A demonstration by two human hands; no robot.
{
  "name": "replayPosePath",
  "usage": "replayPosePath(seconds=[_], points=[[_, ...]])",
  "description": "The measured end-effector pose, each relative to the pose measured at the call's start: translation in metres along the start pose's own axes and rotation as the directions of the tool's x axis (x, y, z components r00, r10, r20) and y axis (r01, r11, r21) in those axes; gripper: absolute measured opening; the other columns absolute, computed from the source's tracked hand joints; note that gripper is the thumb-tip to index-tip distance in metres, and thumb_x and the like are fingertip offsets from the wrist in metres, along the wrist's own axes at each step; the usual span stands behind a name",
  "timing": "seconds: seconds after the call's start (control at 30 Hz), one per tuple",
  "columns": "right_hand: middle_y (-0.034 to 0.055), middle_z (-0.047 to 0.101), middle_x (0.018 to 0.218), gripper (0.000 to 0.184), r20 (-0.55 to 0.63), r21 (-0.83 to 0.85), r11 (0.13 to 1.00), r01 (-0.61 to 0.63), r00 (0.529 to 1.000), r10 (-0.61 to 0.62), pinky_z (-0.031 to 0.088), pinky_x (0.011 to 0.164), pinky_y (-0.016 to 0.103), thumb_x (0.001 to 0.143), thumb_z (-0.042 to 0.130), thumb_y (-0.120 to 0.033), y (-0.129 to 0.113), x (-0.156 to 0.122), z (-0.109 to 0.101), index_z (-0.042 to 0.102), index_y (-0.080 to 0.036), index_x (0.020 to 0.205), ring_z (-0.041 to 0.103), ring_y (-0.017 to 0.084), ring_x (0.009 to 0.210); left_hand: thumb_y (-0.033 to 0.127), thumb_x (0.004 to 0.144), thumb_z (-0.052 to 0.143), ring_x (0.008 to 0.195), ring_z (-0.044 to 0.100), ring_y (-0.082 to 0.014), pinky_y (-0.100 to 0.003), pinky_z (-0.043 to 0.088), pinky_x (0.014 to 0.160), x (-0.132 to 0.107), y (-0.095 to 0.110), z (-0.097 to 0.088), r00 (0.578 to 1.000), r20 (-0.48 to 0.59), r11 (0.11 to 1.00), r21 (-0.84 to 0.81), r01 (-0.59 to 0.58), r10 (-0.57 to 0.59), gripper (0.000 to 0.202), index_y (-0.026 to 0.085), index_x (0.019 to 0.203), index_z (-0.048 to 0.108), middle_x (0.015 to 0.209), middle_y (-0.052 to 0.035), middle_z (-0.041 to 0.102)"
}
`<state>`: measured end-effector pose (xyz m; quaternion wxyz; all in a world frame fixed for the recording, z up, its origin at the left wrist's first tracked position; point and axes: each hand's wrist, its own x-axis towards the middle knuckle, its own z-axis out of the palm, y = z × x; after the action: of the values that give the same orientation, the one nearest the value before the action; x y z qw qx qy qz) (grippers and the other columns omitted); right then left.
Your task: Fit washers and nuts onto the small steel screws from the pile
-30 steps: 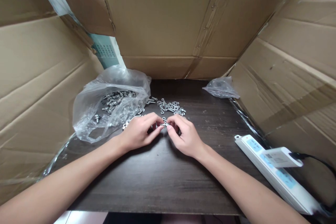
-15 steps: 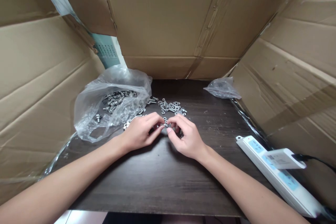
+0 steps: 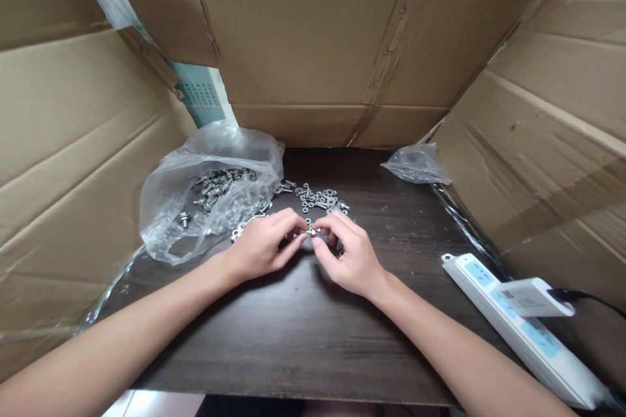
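Note:
My left hand (image 3: 264,244) and my right hand (image 3: 348,254) meet at the middle of the dark wooden table (image 3: 303,339). Both pinch one small metal bolt (image 3: 310,230) between thumb and fingertips, the other fingers curled. Just behind the hands lies a loose pile of small metal nuts and washers (image 3: 320,199). A crumpled clear plastic bag (image 3: 205,189) holding several more bolts sits to the left, close to my left hand.
Cardboard walls (image 3: 317,45) enclose the table at the back and on both sides. A smaller empty plastic bag (image 3: 415,165) lies at the back right. A white power strip (image 3: 518,322) with a white plug adapter (image 3: 531,296) lies at the right front.
Both hands stay pinched on the bolt at the same spot; only the fingertips shift slightly. The view has drifted a little.

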<state>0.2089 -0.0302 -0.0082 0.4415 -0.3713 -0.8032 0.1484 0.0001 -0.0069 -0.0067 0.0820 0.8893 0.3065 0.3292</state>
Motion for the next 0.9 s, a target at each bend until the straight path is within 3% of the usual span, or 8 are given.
replayPosePath(seconds=[0.23, 0.37, 0.6, 0.77, 0.9], points=[[0.0029, 0.06, 0.083, 0.014, -0.052, 0.03, 0.998, 0.061, 0.997, -0.059, 0.05, 0.064, 0.031, 0.09, 0.054, -0.013, -0.0024, -0.0005, -0.0008, 0.061, -0.021, 0.098, 0.056, 0.016, 0.069, 0.024, 0.1, 0.052, 0.069, 0.061, -0.0122, -0.023, 0.048, 0.061, 0.0008, 0.0003, -0.0015, 1.0, -0.015, 1.0, -0.009, 0.005, -0.005, 0.011, 0.017, 0.1, 0.06, 0.085, -0.0023, 0.065], [0.0047, 0.062, 0.09, 0.025, -0.052, 0.001, 1.0, 0.015, 0.999, -0.014, 0.052, 0.066, 0.032, 0.088, 0.053, -0.011, -0.0017, -0.0004, 0.0, 0.064, -0.021, 0.108, 0.057, 0.017, 0.071, 0.024, 0.1, 0.052, 0.068, 0.061, -0.0121, -0.023, 0.049, 0.061, 0.0013, 0.0004, -0.0019, 1.0, -0.017, 1.0, -0.014, 0.008, -0.008, 0.012, 0.017, 0.101, 0.061, 0.084, -0.0022, 0.065], [0.004, 0.061, 0.084, 0.028, -0.136, 0.037, 0.997, 0.07, 0.989, -0.064, 0.052, 0.065, 0.032, 0.086, 0.049, -0.006, -0.0031, 0.0019, -0.0022, 0.07, -0.022, 0.095, 0.059, 0.017, 0.073, 0.024, 0.1, 0.052, 0.069, 0.062, -0.0127, -0.023, 0.049, 0.061, 0.0012, -0.0005, -0.0019, 1.0, -0.024, 1.0, -0.007, 0.016, -0.016, 0.011, 0.017, 0.1, 0.061, 0.086, -0.0027, 0.066], [0.0042, 0.062, 0.088, 0.028, -0.089, 0.029, 0.999, 0.018, 0.996, -0.015, 0.052, 0.064, 0.03, 0.085, 0.049, -0.007, -0.0017, 0.0023, -0.0012, 0.069, -0.021, 0.1, 0.059, 0.016, 0.07, 0.024, 0.1, 0.053, 0.071, 0.063, -0.0129, -0.023, 0.05, 0.063, 0.0014, -0.0003, -0.002, 0.999, -0.032, 1.0, -0.008, 0.02, -0.02, 0.011, 0.017, 0.102, 0.061, 0.085, -0.0026, 0.066], [0.0045, 0.061, 0.09, 0.021, -0.039, -0.015, 0.999, -0.045, 0.998, 0.044, 0.051, 0.064, 0.03, 0.085, 0.051, -0.009, 0.0037, -0.0007, 0.0026, 0.068, -0.02, 0.093, 0.059, 0.015, 0.07, 0.024, 0.1, 0.052, 0.07, 0.062, -0.0126, -0.023, 0.049, 0.062, 0.0013, 0.0002, -0.0016, 0.999, -0.032, 1.0, -0.009, 0.004, -0.004, 0.011, 0.017, 0.102, 0.061, 0.085, -0.0026, 0.065]])
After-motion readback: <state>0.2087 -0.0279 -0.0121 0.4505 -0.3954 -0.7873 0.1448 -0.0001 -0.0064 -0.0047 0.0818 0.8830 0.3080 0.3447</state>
